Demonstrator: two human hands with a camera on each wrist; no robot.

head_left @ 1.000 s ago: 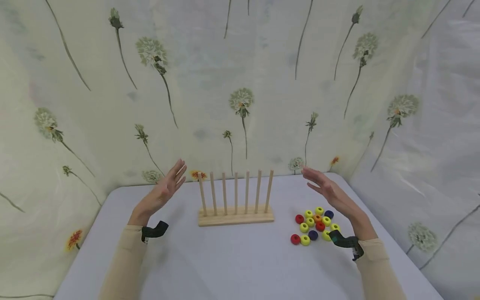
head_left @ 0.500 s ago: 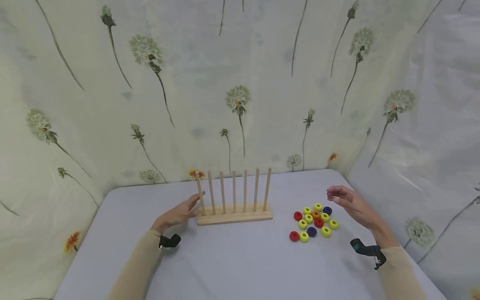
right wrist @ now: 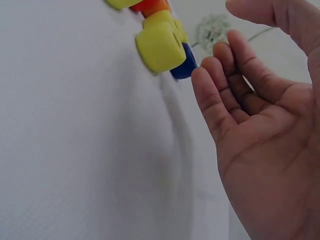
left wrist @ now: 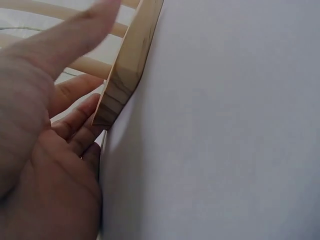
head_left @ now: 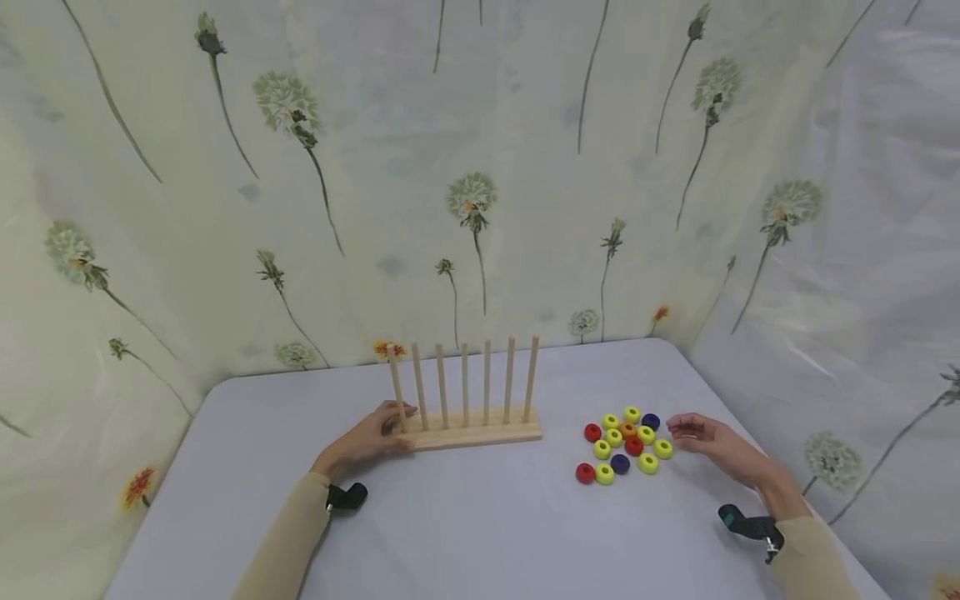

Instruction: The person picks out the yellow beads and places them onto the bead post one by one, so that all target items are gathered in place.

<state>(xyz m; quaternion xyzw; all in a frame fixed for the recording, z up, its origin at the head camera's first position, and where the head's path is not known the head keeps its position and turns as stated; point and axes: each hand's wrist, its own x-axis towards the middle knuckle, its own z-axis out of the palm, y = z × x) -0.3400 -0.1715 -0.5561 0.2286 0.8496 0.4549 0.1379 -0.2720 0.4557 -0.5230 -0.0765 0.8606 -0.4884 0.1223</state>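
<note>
A wooden peg stand, a flat base with a row of several upright dowels, stands at the middle back of the table. My left hand grips its left end, thumb along the front and fingers behind. In the left wrist view the end of the base lies between thumb and fingers. My right hand is just right of a cluster of beads, palm inward, fingers slightly bent and holding nothing. Nearest its fingertips are a yellow bead and a dark blue bead.
Several yellow beads, red beads, dark blue beads and an orange bead lie loose right of the stand. Behind the white table hangs a dandelion-print cloth.
My left hand has come down and inward from the air onto the stand's left end. My right hand has lowered and moved outward to the right side of the beads.
</note>
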